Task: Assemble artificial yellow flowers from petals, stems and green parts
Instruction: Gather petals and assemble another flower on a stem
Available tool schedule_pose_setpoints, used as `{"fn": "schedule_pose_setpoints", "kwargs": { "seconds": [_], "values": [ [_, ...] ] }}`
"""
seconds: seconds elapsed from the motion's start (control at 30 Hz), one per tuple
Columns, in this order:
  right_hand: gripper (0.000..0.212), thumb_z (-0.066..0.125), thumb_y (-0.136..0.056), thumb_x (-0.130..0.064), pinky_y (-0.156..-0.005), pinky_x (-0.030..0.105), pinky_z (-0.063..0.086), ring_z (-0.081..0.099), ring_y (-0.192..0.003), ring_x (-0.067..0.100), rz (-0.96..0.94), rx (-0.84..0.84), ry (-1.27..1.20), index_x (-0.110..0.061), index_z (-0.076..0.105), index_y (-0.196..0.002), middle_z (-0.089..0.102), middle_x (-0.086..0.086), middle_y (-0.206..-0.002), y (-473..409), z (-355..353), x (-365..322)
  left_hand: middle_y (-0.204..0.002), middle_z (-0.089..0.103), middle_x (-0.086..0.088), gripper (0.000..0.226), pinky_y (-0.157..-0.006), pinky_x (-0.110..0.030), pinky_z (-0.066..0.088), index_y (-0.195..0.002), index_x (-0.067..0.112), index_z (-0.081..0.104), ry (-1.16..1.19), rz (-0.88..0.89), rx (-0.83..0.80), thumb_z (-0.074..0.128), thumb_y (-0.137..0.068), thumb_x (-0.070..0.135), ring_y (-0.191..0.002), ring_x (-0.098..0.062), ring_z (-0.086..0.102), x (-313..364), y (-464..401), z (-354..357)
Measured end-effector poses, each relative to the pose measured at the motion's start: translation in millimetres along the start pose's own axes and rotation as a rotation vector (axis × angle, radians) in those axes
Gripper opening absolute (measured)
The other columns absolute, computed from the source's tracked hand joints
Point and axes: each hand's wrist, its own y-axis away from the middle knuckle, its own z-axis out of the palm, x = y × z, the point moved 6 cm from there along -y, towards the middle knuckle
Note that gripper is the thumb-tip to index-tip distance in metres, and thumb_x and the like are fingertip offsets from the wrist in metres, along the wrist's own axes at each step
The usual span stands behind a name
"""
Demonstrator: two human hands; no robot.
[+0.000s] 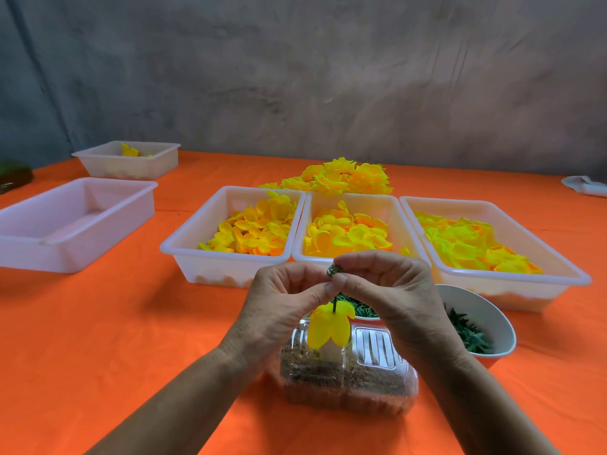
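My left hand (282,300) and my right hand (391,287) meet above the table's near middle. Between the fingertips of both stands a thin dark green stem (335,303). A yellow petal piece (330,325) hangs upside down from the stem's lower end. My right fingertips pinch a small green ring-shaped part (335,270) at the stem's top; my left thumb and fingers pinch the stem just below. Three white trays (230,267) (358,198) (505,277) hold loose yellow petals. Two white bowls (492,316) (361,310) hold green parts, partly hidden by my right hand.
A clear plastic box (348,382) with brown filling sits under my hands. Finished yellow flowers (341,177) are piled behind the trays. An empty white tray (75,224) and another with a few yellow pieces (131,159) stand at the left on the orange cloth (131,339).
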Motion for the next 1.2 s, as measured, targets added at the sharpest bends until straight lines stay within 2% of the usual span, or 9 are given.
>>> {"fn": "schedule_pose_setpoints", "kwargs": {
  "seconds": [0.1,0.3,0.4,0.6,0.73,0.9,1.2],
  "values": [
    [0.019,0.071,-0.070,0.003,-0.063,0.017,0.052,0.069,-0.071,0.010,0.003,0.004,-0.020,-0.012,0.073,-0.080,0.074,0.003,-0.074,1,0,1,-0.073,0.073,-0.001,0.024,-0.066,-0.016,0.050,-0.074,0.015,0.076,-0.002,0.001,0.001,0.077,-0.059,0.034,-0.071,-0.007,0.067,-1,0,-1],
    [0.032,0.075,-0.058,-0.014,-0.065,0.020,0.053,0.069,-0.075,0.013,0.019,0.010,-0.032,-0.011,0.069,-0.089,0.073,0.004,-0.078,2,-1,3,-0.071,0.072,-0.001,0.023,-0.065,-0.016,0.050,-0.071,0.013,0.075,0.003,-0.001,0.010,0.077,-0.058,0.031,-0.068,-0.007,0.066,-2,0,0],
    [0.038,0.076,-0.055,-0.017,-0.066,0.020,0.053,0.069,-0.076,0.013,0.018,0.019,-0.033,-0.011,0.067,-0.092,0.073,0.003,-0.079,2,-3,4,-0.070,0.071,-0.001,0.027,-0.064,-0.016,0.050,-0.072,0.011,0.075,-0.004,-0.003,0.015,0.077,-0.057,0.033,-0.067,-0.007,0.065,-2,0,-1],
    [0.046,0.077,-0.055,-0.016,-0.066,0.021,0.053,0.070,-0.077,0.015,0.023,0.022,-0.046,-0.009,0.063,-0.098,0.073,0.007,-0.080,2,-3,6,-0.074,0.073,0.000,0.021,-0.067,-0.017,0.050,-0.073,0.021,0.076,-0.039,0.007,-0.008,0.078,-0.061,0.037,-0.072,-0.007,0.067,-2,0,-1],
    [0.044,0.076,-0.057,-0.012,-0.064,0.019,0.053,0.070,-0.074,0.014,0.017,0.028,-0.017,-0.008,0.063,-0.099,0.072,0.006,-0.079,2,-3,5,-0.072,0.072,0.001,0.024,-0.065,-0.016,0.049,-0.073,0.020,0.076,-0.041,0.008,-0.005,0.078,-0.059,0.039,-0.070,-0.006,0.066,-4,0,-2],
    [0.030,0.078,-0.067,0.001,-0.064,0.017,0.052,0.069,-0.074,0.011,-0.019,0.016,0.121,-0.013,0.066,-0.091,0.073,0.002,-0.080,2,-4,0,-0.068,0.071,0.004,0.021,-0.064,-0.015,0.049,-0.072,0.021,0.076,-0.043,0.008,-0.013,0.078,-0.059,0.038,-0.067,-0.004,0.065,-4,0,-1],
    [0.025,0.081,-0.066,-0.005,-0.068,0.020,0.054,0.069,-0.076,0.012,-0.084,0.059,0.225,-0.018,0.069,-0.084,0.073,0.001,-0.080,3,-5,-5,-0.069,0.070,0.001,0.026,-0.065,-0.018,0.050,-0.073,0.017,0.075,-0.046,-0.006,0.004,0.079,-0.058,0.038,-0.068,-0.007,0.063,-8,-1,-3]
  ]
}}
